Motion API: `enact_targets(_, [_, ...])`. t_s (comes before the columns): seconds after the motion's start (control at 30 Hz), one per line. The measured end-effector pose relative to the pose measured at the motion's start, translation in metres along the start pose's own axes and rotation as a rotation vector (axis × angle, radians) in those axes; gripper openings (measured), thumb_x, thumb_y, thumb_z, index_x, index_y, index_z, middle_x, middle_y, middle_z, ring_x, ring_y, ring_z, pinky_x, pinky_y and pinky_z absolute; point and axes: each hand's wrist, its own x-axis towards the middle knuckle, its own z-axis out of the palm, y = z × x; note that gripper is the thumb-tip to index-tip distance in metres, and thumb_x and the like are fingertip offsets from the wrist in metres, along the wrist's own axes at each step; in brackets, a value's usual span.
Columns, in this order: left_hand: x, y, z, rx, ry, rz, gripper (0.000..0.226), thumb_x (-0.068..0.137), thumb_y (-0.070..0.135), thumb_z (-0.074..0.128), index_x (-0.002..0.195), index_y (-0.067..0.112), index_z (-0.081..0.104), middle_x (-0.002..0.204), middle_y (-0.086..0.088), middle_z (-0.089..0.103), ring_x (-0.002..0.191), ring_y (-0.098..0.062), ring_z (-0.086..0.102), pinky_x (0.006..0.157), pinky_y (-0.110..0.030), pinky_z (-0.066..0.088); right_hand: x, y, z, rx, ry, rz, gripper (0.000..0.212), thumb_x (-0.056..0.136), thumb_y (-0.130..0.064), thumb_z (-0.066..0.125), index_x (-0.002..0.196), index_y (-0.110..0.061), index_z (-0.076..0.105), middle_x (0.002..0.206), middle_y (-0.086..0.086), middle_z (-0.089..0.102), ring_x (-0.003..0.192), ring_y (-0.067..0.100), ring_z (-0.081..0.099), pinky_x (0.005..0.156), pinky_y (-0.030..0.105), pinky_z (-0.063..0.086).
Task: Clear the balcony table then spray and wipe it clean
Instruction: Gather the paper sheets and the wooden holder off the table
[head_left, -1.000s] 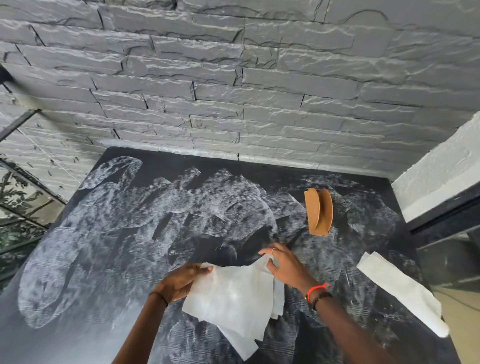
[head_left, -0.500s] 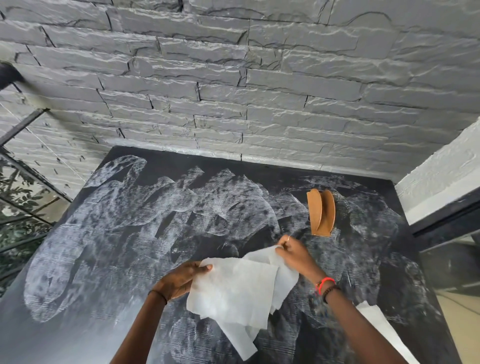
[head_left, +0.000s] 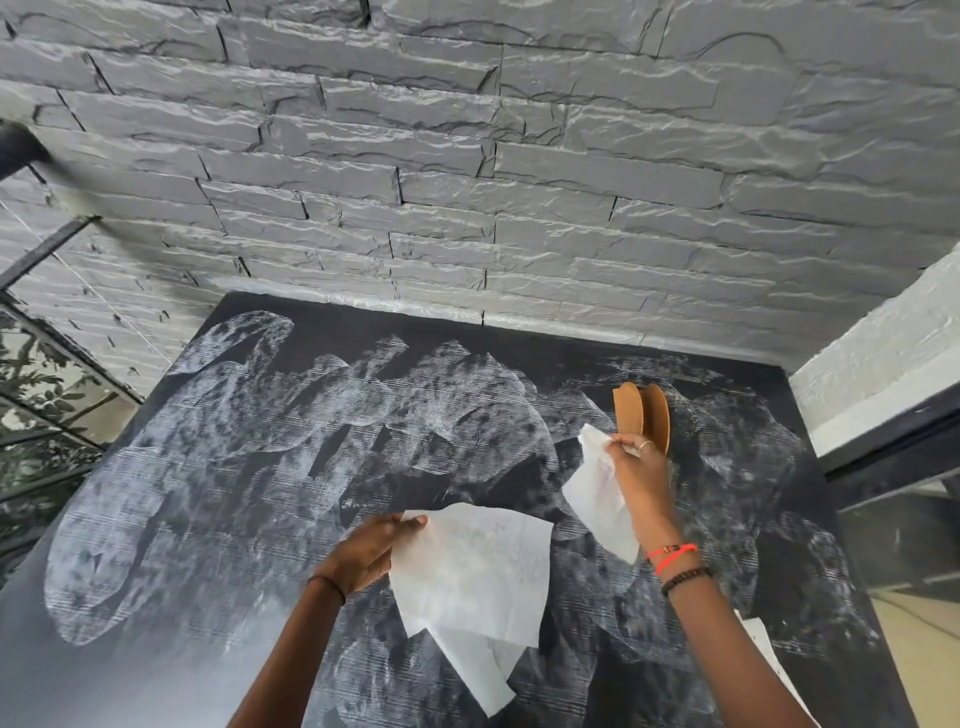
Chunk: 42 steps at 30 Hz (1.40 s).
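Head view looks down on the black table (head_left: 753, 545), pushed against a grey stone wall (head_left: 467, 182) and covered in chalky white smears. The left hand (head_left: 363, 556) pinches a large white paper sheet (head_left: 467, 582) at its top edge, holding it just above the surface, while the right hand (head_left: 636, 470) grips a smaller strip of paper (head_left: 597, 499) between fingertips, lifted up and away (probably separating the sheets so each can wipe on its own). Just behind that right hand stands a tan wooden holder (head_left: 641, 415), its two upright leaves showing nothing between them from here, though the hand hides its lower part. More white paper (head_left: 763, 644) lies at the table's near right edge. No spray bottle is in sight; by my guess, the wiping is only partly done.
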Motion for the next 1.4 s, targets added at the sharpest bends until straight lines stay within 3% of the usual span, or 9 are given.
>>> enact_targets(0.17, [0.001, 0.001, 0.013, -0.076, 0.010, 0.034, 0.026, 0.095, 0.007, 0.054, 0.115, -0.008, 0.062, 0.118, -0.027, 0.065, 0.090, -0.029, 0.071, 0.086, -0.041, 0.058, -0.051, 0.012, 0.038, -0.128, -0.200, -0.118, 0.012, 0.093, -0.010, 0.052, 0.099, -0.011, 0.063, 0.075, 0.000, 0.061, 0.063, 0.013, 0.055, 0.054, 0.023, 0.040])
enact_targets(0.3, [0.002, 0.004, 0.027, -0.165, -0.023, 0.051, 0.028, 0.095, 0.007, 0.054, 0.118, -0.008, 0.062, 0.117, -0.026, 0.066, 0.091, -0.029, 0.072, 0.082, -0.040, 0.059, -0.083, 0.030, 0.069, -0.136, -0.253, -0.088, 0.018, 0.093, -0.016, 0.055, 0.103, -0.005, 0.066, 0.093, 0.010, 0.070, 0.082, 0.016, 0.062, 0.062, 0.016, 0.039])
enact_targets(0.43, [-0.002, 0.010, 0.038, -0.215, -0.055, 0.066, 0.023, 0.093, 0.005, 0.056, 0.110, -0.007, 0.066, 0.102, -0.021, 0.072, 0.084, -0.026, 0.073, 0.076, -0.037, 0.061, -0.094, 0.030, 0.076, -0.089, -0.311, -0.038, 0.020, 0.085, -0.022, 0.067, 0.102, -0.012, 0.065, 0.087, 0.002, 0.069, 0.082, 0.014, 0.065, 0.058, 0.003, 0.040])
enact_targets(0.67, [-0.002, 0.010, 0.050, -0.207, -0.029, 0.069, 0.023, 0.091, 0.006, 0.059, 0.108, -0.008, 0.067, 0.094, -0.020, 0.073, 0.075, -0.024, 0.072, 0.069, -0.034, 0.061, -0.098, 0.033, 0.080, -0.184, -0.245, -0.111, 0.019, 0.090, -0.021, 0.060, 0.100, -0.007, 0.067, 0.086, 0.006, 0.071, 0.079, 0.017, 0.065, 0.058, 0.010, 0.041])
enact_targets(0.73, [-0.001, 0.008, 0.053, -0.196, -0.028, 0.067, 0.030, 0.091, 0.008, 0.060, 0.114, -0.011, 0.064, 0.100, -0.022, 0.071, 0.077, -0.025, 0.072, 0.073, -0.034, 0.061, -0.099, 0.031, 0.081, -0.203, -0.207, -0.125, 0.017, 0.090, -0.019, 0.059, 0.094, -0.006, 0.069, 0.087, 0.008, 0.072, 0.079, 0.019, 0.065, 0.064, 0.021, 0.043])
enact_targets(1.0, [-0.006, 0.007, 0.065, -0.212, -0.091, 0.098, 0.036, 0.095, 0.025, 0.057, 0.111, -0.005, 0.069, 0.105, -0.023, 0.071, 0.083, -0.026, 0.072, 0.075, -0.035, 0.060, -0.103, 0.023, 0.082, -0.202, -0.113, -0.060, 0.024, 0.085, -0.027, 0.065, 0.069, -0.010, 0.067, 0.067, 0.000, 0.067, 0.066, 0.022, 0.061, 0.060, 0.031, 0.044])
enact_targets(1.17, [-0.003, 0.003, 0.068, -0.160, -0.074, 0.115, 0.028, 0.084, 0.015, 0.068, 0.101, -0.008, 0.070, 0.097, -0.022, 0.073, 0.075, -0.024, 0.071, 0.075, -0.035, 0.058, -0.103, 0.020, 0.084, -0.209, -0.102, -0.068, 0.027, 0.085, -0.030, 0.064, 0.063, -0.015, 0.063, 0.071, 0.003, 0.071, 0.069, 0.025, 0.063, 0.061, 0.030, 0.045])
enact_targets(1.33, [0.002, 0.000, 0.066, -0.148, 0.028, 0.157, 0.029, 0.085, 0.011, 0.067, 0.103, -0.011, 0.068, 0.098, -0.024, 0.071, 0.073, -0.025, 0.069, 0.070, -0.033, 0.058, -0.099, 0.017, 0.079, -0.269, -0.185, -0.104, 0.045, 0.088, -0.044, 0.058, 0.055, -0.014, 0.055, 0.045, -0.004, 0.049, 0.048, 0.015, 0.046, 0.052, 0.031, 0.039])
enact_targets(1.4, [0.004, 0.002, 0.063, -0.152, 0.070, 0.180, 0.035, 0.085, 0.012, 0.066, 0.108, -0.014, 0.064, 0.104, -0.027, 0.067, 0.075, -0.027, 0.067, 0.072, -0.035, 0.056, -0.092, 0.018, 0.074, -0.163, -0.211, -0.052, 0.042, 0.091, -0.043, 0.054, 0.061, -0.014, 0.060, 0.049, -0.003, 0.058, 0.044, 0.009, 0.050, 0.050, 0.026, 0.042])
